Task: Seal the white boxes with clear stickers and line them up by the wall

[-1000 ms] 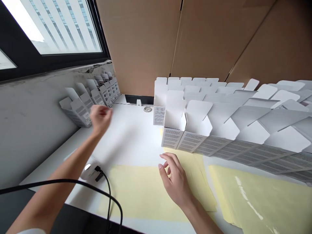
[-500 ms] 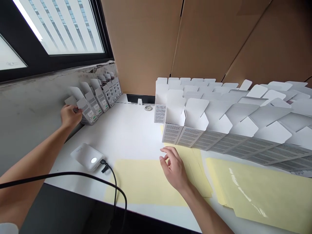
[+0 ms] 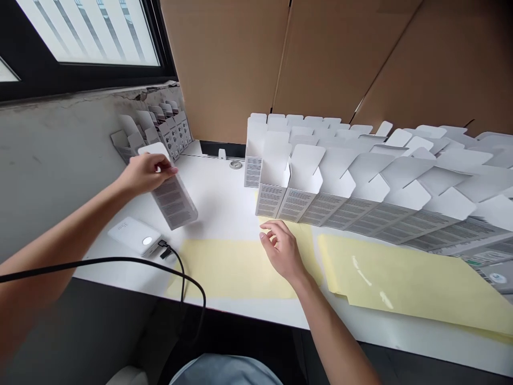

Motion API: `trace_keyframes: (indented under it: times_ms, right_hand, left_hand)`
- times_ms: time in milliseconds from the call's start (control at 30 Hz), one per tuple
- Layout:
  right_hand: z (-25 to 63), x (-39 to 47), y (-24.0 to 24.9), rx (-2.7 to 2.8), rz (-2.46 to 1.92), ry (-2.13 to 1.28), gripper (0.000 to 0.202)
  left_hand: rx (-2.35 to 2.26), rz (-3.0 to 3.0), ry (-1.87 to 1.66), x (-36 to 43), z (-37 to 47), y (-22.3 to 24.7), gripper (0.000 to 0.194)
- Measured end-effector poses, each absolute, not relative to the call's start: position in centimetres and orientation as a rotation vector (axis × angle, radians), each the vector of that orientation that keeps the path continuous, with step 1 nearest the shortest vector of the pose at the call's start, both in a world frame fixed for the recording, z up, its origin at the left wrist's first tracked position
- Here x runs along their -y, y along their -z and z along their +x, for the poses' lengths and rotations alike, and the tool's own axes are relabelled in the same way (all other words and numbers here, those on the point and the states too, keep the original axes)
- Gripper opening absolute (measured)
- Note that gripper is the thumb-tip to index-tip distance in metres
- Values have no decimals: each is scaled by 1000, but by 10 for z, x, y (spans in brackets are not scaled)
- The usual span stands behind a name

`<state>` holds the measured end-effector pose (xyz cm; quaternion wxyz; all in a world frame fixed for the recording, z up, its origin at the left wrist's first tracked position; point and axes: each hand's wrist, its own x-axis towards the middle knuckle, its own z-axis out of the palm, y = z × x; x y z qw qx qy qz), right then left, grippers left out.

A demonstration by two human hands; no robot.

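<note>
My left hand [image 3: 150, 172] pinches the top of a small printed carton [image 3: 175, 203], which hangs tilted over the left part of the white table. Behind it, along the wall, stands a row of similar cartons [image 3: 171, 136] with their flaps up. My right hand [image 3: 280, 247] rests above a yellow sheet [image 3: 236, 270] on the table, fingers loosely curled and apart, with nothing seen in them. Just beyond that hand are several rows of open-topped white cartons [image 3: 298, 198], flaps raised and fine print on their sides.
A white power bank [image 3: 134, 235] with a black cable [image 3: 176, 270] lies at the table's left front. A stack of glossy yellow sheets [image 3: 401, 272] is at the right. A roll of tape [image 3: 235, 165] lies near the back. Large brown cardboard [image 3: 224, 69] stands behind the table.
My left hand has lifted a carton out of the row by the wall and brought it right, over the table. My right hand keeps its pose. The view has shifted slightly.
</note>
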<state>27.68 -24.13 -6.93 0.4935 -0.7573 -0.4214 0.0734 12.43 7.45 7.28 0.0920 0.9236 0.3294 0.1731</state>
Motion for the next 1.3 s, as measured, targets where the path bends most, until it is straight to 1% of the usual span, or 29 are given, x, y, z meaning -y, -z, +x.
trace_keyframes:
  times_ms: [100,200,333,433,533,567,633,700,733,800,867,900,967,1033,1167,1233,1300]
  right_hand:
    - [277,265,67,950,-1861,-208,20]
    - [274,292,71,848,-1889,-227,23]
    - [265,317,85,494,-1843,-261,30]
    - [258,320,91,286,-1656,-363,40]
    - [252,319,89,210,-1514,-399,44]
    - [250,321,87,201,-1496,-396,44]
    - [245,327,83,191,-1488,-394,44]
    - [241,338,82,173,-1491,-421,45]
    - [239,343,81,159,-1488,-445,45]
    - [237,352,80,131,-1472,-495,46]
    - [237,356,79,115,-1455,-520,47]
    - [238,356,77,110,-1450,-522,47]
    - [240,353,74,94,-1442,-522,49]
    - [241,349,71,63,-1423,-517,50]
    - [231,341,72,-30,-1310,-452,54]
    - [222,339,75,-42,-1272,-475,57]
    - [213,338,79,4,-1304,-590,50]
  left_hand:
    - [-723,2626,-409,-59,159,-61,24]
    - [-590,2522,-264,-49,196,-43,31]
    - [-604,2481,-91,-40,239,-17,34]
    - [-649,2528,-98,-37,262,-2,32]
    - [-675,2571,-135,-37,269,5,30]
    - [-684,2592,-193,-36,266,6,28]
    - [-612,2649,-484,-27,251,9,24]
    - [-341,2674,-888,-8,224,16,20]
    - [-79,2674,-914,7,208,21,18]
    - [184,2674,-743,41,173,36,15]
    - [354,2637,-459,76,144,53,15]
    - [325,2604,-336,90,134,62,17]
    - [199,2547,-241,109,121,76,25]
    - [110,2517,-238,116,118,85,30]
    - [105,2511,-302,116,120,95,27]
    - [110,2507,-347,117,120,97,27]
    - [120,2508,-365,118,119,97,27]
